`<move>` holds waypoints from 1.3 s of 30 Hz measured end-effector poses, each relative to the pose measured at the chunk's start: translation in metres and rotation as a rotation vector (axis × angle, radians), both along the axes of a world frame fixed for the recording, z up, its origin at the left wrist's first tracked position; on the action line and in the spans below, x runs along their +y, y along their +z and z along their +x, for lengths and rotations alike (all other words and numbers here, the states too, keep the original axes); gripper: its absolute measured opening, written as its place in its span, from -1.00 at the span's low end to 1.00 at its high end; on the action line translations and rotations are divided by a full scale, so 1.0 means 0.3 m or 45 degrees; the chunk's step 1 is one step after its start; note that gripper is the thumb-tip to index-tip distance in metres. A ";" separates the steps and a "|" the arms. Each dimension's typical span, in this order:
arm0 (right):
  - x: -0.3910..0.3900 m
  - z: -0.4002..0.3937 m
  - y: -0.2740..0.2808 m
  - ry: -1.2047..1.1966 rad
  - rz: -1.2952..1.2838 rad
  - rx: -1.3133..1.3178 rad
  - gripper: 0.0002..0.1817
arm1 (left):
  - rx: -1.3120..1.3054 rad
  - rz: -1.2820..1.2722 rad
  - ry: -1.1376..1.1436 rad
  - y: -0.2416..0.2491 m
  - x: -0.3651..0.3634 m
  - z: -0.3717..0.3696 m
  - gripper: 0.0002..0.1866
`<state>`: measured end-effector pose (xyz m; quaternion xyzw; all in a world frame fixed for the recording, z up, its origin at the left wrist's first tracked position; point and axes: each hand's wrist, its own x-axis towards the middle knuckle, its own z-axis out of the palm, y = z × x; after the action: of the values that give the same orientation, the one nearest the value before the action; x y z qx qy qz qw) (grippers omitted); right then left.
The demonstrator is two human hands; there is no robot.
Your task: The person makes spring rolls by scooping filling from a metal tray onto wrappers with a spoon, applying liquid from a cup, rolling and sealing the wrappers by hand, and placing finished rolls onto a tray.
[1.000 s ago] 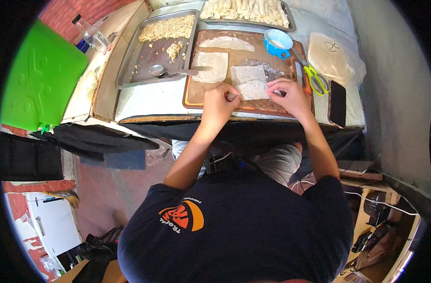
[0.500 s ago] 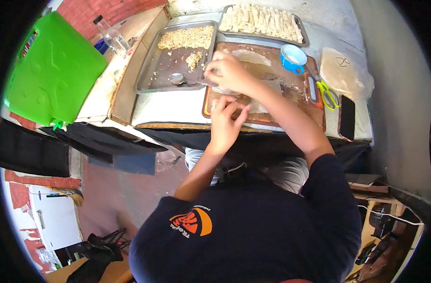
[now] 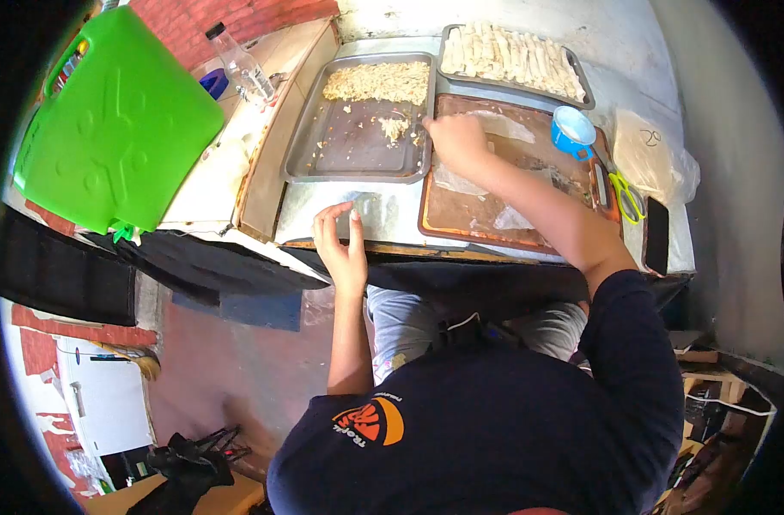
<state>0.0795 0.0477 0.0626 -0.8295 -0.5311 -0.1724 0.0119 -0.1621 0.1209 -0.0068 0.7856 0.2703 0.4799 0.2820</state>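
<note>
My right hand (image 3: pixel 461 144) is closed at the right rim of the baking tray (image 3: pixel 296 146), above the brown cutting board (image 3: pixel 529 129). It grips the spoon, which is blurred and hard to make out over a small clump of chopped filling (image 3: pixel 395 130). More filling (image 3: pixel 376 82) covers the tray's far end. My left hand (image 3: pixel 342 245) is raised near the table's front edge, fingers apart, holding nothing. Thin pale wrapper sheets (image 3: pixel 459 181) lie on the board, one under my right forearm and another (image 3: pixel 505 126) farther back.
A second tray (image 3: pixel 588 93) of rolled pieces (image 3: pixel 512 60) stands at the back. To the right are a blue cup (image 3: pixel 572 133), green-handled scissors (image 3: pixel 627 199), a bagged wrapper stack (image 3: pixel 645 154) and a phone (image 3: pixel 656 238). A green jug (image 3: pixel 117 129) and clear bottle (image 3: pixel 240 64) are at left.
My left hand has moved left, off the board. My right hand has closed and moved to the tray's rim. The spoon has left its place on the tray. The view has shifted.
</note>
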 end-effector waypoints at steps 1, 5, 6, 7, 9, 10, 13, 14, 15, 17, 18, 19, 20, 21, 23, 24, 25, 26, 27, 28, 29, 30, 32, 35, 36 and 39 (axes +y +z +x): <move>0.005 0.003 -0.017 0.017 0.049 -0.004 -0.80 | -0.016 -0.014 -0.019 0.002 0.000 0.007 -0.83; 0.011 -0.013 -0.037 0.125 0.107 -0.015 -0.84 | 0.015 -0.024 -0.118 0.005 -0.016 0.033 -0.79; 0.016 -0.011 -0.024 0.163 0.092 -0.024 -0.83 | 0.006 0.003 -0.143 0.003 -0.017 0.040 -0.78; 0.013 -0.007 -0.008 0.133 0.027 0.032 -0.81 | 0.022 0.052 -0.130 0.006 -0.019 0.044 -0.77; -0.016 0.008 0.036 0.078 -0.108 0.140 -0.71 | 0.052 0.144 -0.100 0.017 -0.020 0.053 -0.76; -0.039 0.005 0.058 0.099 -0.124 0.173 -0.69 | 0.057 0.137 -0.138 0.020 -0.009 0.055 -0.70; -0.109 0.009 0.108 0.189 -0.157 0.333 -0.65 | 0.196 0.405 -0.122 0.059 0.021 0.074 -0.64; -0.124 0.022 0.118 0.241 -0.160 0.424 -0.64 | 0.274 0.438 -0.138 0.072 0.033 0.082 -0.63; -0.134 0.037 0.122 0.294 -0.163 0.516 -0.63 | 0.328 0.475 -0.171 0.082 0.040 0.088 -0.63; -0.094 0.122 0.068 0.499 -0.199 0.682 -0.68 | 0.436 0.550 -0.235 0.098 0.048 0.101 -0.65; -0.081 0.141 0.067 0.603 -0.214 0.763 -0.70 | 0.442 0.533 -0.242 0.097 0.051 0.111 -0.64; -0.080 0.161 0.066 0.417 -0.279 1.106 -0.71 | 0.476 0.552 -0.254 0.099 0.059 0.116 -0.61; -0.080 0.182 0.065 0.221 -0.340 1.443 -0.72 | 0.510 0.572 -0.264 0.102 0.071 0.118 -0.57; -0.085 0.177 0.082 0.014 -0.402 1.775 -0.73 | 0.544 0.590 -0.273 0.113 0.077 0.122 -0.54; -0.121 0.152 0.095 -0.093 -0.342 1.966 -0.72 | 0.562 0.516 -0.332 0.141 0.081 0.133 -0.41; -0.135 0.161 0.088 -0.107 -0.323 2.052 -0.71 | 0.571 0.479 -0.362 0.154 0.081 0.140 -0.34; -0.156 0.172 0.082 -0.123 -0.302 2.138 -0.70 | 0.444 0.444 -0.399 0.151 0.082 0.155 -0.29; -0.189 0.188 0.079 -0.070 -0.235 2.148 -0.70 | 0.314 0.409 -0.436 0.142 0.081 0.175 -0.23; -0.237 0.187 0.100 -0.018 -0.164 2.157 -0.70 | 0.184 0.372 -0.475 0.137 0.074 0.192 -0.17; -0.288 0.192 0.118 0.031 -0.092 2.165 -0.70 | 0.168 0.325 -0.511 0.145 0.054 0.205 -0.16; -0.343 0.211 0.127 0.053 -0.032 2.136 -0.69 | 0.153 0.275 -0.550 0.157 0.028 0.218 -0.14; -0.406 0.234 0.133 0.071 0.028 2.107 -0.69 | 0.139 0.223 -0.591 0.167 -0.003 0.233 -0.12; -0.547 0.259 0.173 0.051 0.105 2.052 -0.69 | 0.131 0.223 -0.689 0.178 -0.078 0.269 -0.12; -0.763 0.270 0.212 -0.095 0.150 1.931 -0.69 | 0.043 0.260 -0.858 0.169 -0.210 0.343 -0.27; -0.824 0.284 0.201 -0.165 0.162 1.854 -0.69 | 0.055 0.268 -0.915 0.167 -0.258 0.369 -0.31; -0.925 0.235 0.194 -0.226 0.092 1.586 -0.71 | 0.029 0.292 -1.019 0.155 -0.415 0.435 -0.49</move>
<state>0.1501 -0.2296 0.1209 -0.8143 -0.3473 0.3249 0.3328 -0.0316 -0.0035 0.0397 0.8602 -0.1085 0.3509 0.3539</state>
